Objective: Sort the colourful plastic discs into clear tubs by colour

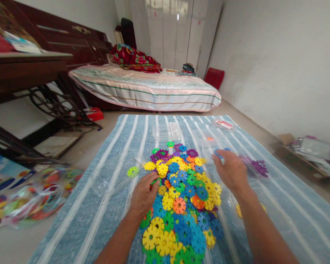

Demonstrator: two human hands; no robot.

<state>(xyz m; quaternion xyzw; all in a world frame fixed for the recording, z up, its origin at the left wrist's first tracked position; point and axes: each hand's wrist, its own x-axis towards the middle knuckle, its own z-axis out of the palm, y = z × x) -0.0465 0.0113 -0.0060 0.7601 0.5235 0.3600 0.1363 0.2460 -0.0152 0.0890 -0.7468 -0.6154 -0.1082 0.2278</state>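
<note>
A heap of flat plastic snowflake discs [181,198] in yellow, blue, green, orange and purple lies on a blue and white striped mat [99,190]. My left hand [144,194] rests on the heap's left edge, fingers curled down onto a green disc. My right hand [231,170] hovers at the heap's upper right, fingers pinched on a blue disc [218,152]. A single light-green disc [133,171] lies apart to the left. A clear bag of purple discs [257,167] sits just right of my right hand.
Clear plastic bags [167,132] lie at the mat's far end. A bag of colourful toys [30,198] sits on the floor at left. A bed [148,88] stands behind, a dark table [24,69] at left, a cardboard box [305,157] at right.
</note>
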